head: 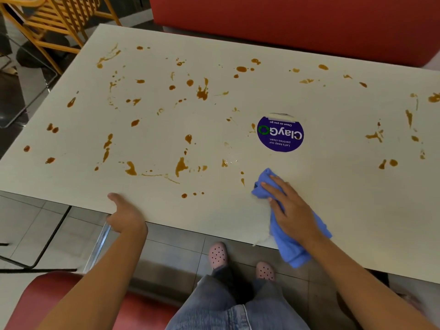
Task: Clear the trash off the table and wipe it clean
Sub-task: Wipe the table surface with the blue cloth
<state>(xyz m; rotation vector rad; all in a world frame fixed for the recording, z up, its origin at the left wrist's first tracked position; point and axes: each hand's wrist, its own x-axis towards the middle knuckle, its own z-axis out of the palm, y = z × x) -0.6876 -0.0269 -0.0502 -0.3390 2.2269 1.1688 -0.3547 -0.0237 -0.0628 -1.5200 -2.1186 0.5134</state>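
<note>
Surface [333,191] is taking up most of the frame; no loose trash is showing on it, so judging the wiping step to be the one in hand.

Red bench [297,17] is sitting beyond the far edge at upper right, and the yellow chair [54,17] at upper left; both are well apart from the work.

Brown stains [181,166] are lying scattered across nearly the whole surface, densest left of centre. The patch at lower right, around the cloth, is looking bare.

Blue cloth [292,248] is lying bunched at lower right, its tail hanging past the near edge.

Right grip [292,210] is pressing down on the cloth with fingers straight and spread, flat rather than closed round it.

Left grip [127,215] is resting at the near edge, lower left, thumb on top. Its fingers are hiding under the edge, so cannot tell whether it is clasping or only bracing.

Purple sticker [280,134] is sitting just above the cloth, its upper rim looking lifted.

Risks, as judged:
- The bunched cloth is offering little clean face, so it is likely smearing sauce into streaks once loaded.
- A flat palm is giving weak hold, so the cloth may be slipping out on a long stroke.
- Strokes towards the near edge may be pushing liquid onto the floor or the jeans.
- The cloth may be catching the sticker's raised rim and peeling it.
</note>
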